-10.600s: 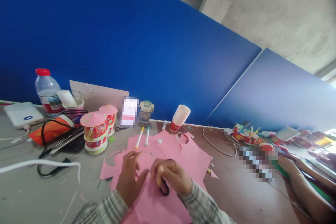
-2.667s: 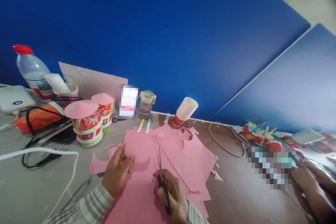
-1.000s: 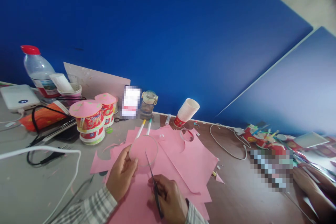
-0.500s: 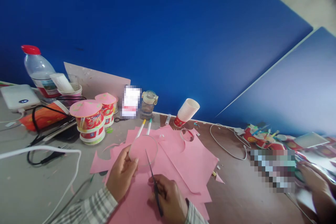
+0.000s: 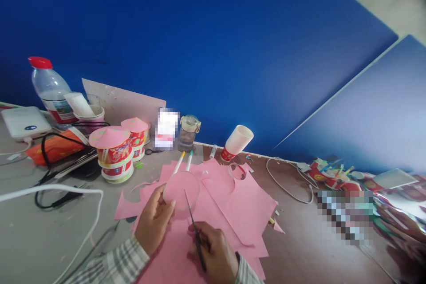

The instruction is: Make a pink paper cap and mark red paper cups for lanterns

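A round pink paper disc [image 5: 179, 188] with a thin greenish outline is pinched at its left edge by my left hand [image 5: 156, 219]. In my right hand [image 5: 214, 248] is a pair of scissors [image 5: 196, 230], its narrow blades pointing up and left onto the disc. The blades look closed or nearly so; whether they touch the paper I cannot tell. Beneath both hands lie overlapping pink paper sheets [image 5: 246, 199]. Just beyond the disc rest a yellow-tipped marker [image 5: 179, 164] and a green-tipped marker [image 5: 189, 162].
Red paper-cup models [image 5: 115, 157] with pink cone tops stand left, near cables and a bottle [image 5: 51, 91]. A blurred phone [image 5: 166, 128], water jar [image 5: 189, 131] and stacked paper cups [image 5: 238, 142] line the blue partition [image 5: 213, 53]. Cluttered craft items [image 5: 333, 177] lie right.
My hands, the disc and the scissors hold almost the same position. At the far right, another person's hand has shifted and now shows less clearly.
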### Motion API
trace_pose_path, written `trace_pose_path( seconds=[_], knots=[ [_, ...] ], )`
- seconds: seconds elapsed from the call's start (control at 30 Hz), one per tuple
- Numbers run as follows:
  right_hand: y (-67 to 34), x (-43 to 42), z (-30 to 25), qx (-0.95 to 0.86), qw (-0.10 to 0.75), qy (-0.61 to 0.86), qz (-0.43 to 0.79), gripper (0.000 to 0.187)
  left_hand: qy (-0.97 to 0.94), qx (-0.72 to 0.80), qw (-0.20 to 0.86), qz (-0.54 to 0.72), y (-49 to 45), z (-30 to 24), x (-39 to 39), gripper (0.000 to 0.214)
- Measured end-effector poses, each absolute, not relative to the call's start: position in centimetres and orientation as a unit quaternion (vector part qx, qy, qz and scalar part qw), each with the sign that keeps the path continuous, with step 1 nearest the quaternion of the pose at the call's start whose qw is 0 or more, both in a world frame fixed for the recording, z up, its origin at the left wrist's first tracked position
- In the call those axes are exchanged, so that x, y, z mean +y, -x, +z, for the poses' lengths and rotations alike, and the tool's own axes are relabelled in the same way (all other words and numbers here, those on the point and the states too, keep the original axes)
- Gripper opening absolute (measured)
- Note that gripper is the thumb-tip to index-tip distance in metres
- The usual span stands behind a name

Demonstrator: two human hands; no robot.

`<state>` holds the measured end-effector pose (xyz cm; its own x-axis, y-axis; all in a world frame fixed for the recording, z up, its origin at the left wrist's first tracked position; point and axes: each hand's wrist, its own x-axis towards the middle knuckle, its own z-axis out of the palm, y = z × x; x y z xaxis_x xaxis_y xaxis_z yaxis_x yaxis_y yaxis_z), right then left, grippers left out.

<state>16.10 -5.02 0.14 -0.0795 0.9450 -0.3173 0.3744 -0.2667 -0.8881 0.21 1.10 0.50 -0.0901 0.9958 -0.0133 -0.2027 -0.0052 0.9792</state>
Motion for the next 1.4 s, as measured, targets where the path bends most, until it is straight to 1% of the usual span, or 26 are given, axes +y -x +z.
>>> trace_pose_path(
  seconds=[0.33,0.43,0.57,0.63,0.73,0.83,0.9,0.97,1.03,1.2,1.27,1.4],
  knots=[
    [-16.1,-5.1,0.4,-0.519,0.301,0.597,0.533,0.023,-0.424,0.468,0.524,0.572,-0.2,0.5,1.0,0.037],
    [-16.1,-4.9,1.3,-0.52,0.28,0.595,0.545,0.023,-0.404,0.46,0.529,0.588,0.0,0.4,1.3,0.037],
    [-16.7,-4.8,2.4,-0.55,0.226,0.587,0.549,0.024,-0.369,0.475,0.503,0.62,0.4,0.2,2.2,0.028],
    [-17.4,-4.7,2.5,-0.563,0.221,0.579,0.547,0.024,-0.364,0.477,0.497,0.627,0.6,0.0,2.4,0.025],
    [-18.6,-4.3,2.0,-0.57,0.241,0.578,0.532,0.023,-0.37,0.473,0.504,0.621,0.6,-0.1,2.5,0.027],
    [-19.7,-3.4,1.0,-0.555,0.307,0.609,0.476,0.029,-0.366,0.472,0.521,0.61,0.4,-0.1,2.3,0.028],
    [-20.2,-2.8,0.3,-0.551,0.36,0.644,0.389,0.032,-0.36,0.477,0.535,0.597,0.2,0.0,2.1,0.031],
    [-20.3,-2.3,-0.2,-0.563,0.382,0.669,0.299,0.034,-0.36,0.477,0.545,0.588,0.1,0.0,2.0,0.035],
    [-20.2,-2.1,-0.6,-0.588,0.371,0.68,0.231,0.036,-0.367,0.468,0.551,0.586,0.0,0.0,1.9,0.037],
    [-20.1,-2.1,-1.2,-0.66,0.332,0.666,0.102,0.05,-0.401,0.458,0.546,0.576,-0.1,0.0,1.5,0.039],
    [-20.1,-2.2,-1.4,-0.688,0.332,0.642,0.073,0.05,-0.42,0.458,0.544,0.564,-0.1,0.1,1.3,0.041],
    [-20.1,-2.3,-1.3,-0.71,0.339,0.615,0.061,0.049,-0.444,0.441,0.551,0.552,-0.1,0.1,1.0,0.043]
  ],
)
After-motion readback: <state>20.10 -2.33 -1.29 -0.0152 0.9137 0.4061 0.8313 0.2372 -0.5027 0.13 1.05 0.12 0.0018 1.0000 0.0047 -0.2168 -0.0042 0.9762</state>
